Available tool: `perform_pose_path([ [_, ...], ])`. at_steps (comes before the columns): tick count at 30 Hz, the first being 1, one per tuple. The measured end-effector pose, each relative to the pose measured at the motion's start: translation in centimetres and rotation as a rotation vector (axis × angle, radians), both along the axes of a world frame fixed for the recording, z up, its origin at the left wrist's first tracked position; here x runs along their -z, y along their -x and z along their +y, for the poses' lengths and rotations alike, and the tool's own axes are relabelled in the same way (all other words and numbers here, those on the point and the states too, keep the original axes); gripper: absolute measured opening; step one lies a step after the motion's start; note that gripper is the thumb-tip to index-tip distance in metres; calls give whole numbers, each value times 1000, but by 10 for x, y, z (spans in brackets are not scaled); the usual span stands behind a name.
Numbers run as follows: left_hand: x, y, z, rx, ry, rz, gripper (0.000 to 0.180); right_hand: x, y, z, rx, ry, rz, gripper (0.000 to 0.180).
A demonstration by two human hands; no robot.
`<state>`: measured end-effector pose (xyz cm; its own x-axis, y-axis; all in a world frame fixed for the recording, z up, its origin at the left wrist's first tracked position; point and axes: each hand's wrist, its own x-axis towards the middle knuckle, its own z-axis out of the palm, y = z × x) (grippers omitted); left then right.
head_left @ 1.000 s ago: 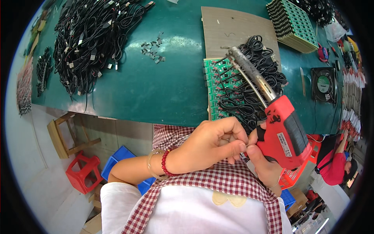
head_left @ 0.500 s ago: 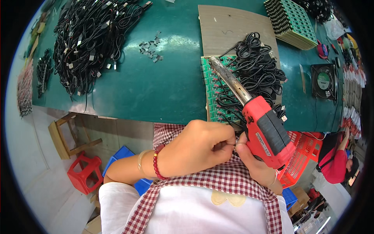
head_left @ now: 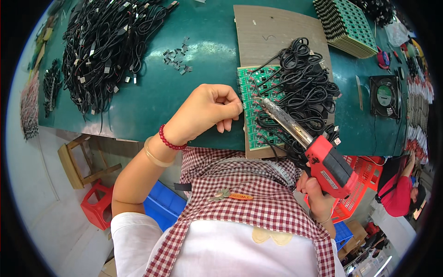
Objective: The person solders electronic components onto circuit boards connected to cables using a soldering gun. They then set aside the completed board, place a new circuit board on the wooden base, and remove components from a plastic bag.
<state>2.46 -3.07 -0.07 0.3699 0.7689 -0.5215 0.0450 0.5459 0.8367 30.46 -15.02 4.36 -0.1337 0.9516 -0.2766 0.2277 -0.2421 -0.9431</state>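
My right hand (head_left: 317,194) grips a red soldering gun (head_left: 328,165) whose metal barrel (head_left: 282,119) points up-left onto a green circuit board panel (head_left: 251,99). My left hand (head_left: 208,111) is curled at the panel's left edge, fingertips pinched on something too small to make out. A tangle of black cables (head_left: 302,87) covers the right part of the panel, which lies on a brown wooden board (head_left: 272,32) on the green table (head_left: 152,97).
A large heap of black cables (head_left: 108,41) lies at the table's far left. Several small dark parts (head_left: 177,55) sit mid-table. A stack of green circuit boards (head_left: 348,25) and a small fan (head_left: 385,94) are at right. Below: red stool (head_left: 99,210), blue crate (head_left: 164,205), red basket (head_left: 362,177).
My left hand moved from close to my chest out to the panel's left edge. The soldering gun swung down and its tip came onto the green panel.
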Motion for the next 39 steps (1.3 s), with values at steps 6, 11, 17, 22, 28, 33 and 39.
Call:
perform_pose_path([
  [6,1,2,4,21,10,-41,10,1,2,2,-29,-10,-49,37],
  [11,3,2,6,53,24,-54,9,2,0,4,-80,3,-82,34],
  [17,2,2,7,58,35,-27,8,-7,7,8,-75,6,-157,17],
  [22,2,2,7,65,33,-10,7,-15,13,8,-22,15,-212,13],
  [28,2,2,7,70,35,-1,8,-18,13,4,69,30,-159,26],
  [33,0,1,7,63,42,-5,9,-28,28,11,235,55,112,37],
  [39,1,1,6,63,31,9,9,-19,16,3,118,90,-11,37],
])
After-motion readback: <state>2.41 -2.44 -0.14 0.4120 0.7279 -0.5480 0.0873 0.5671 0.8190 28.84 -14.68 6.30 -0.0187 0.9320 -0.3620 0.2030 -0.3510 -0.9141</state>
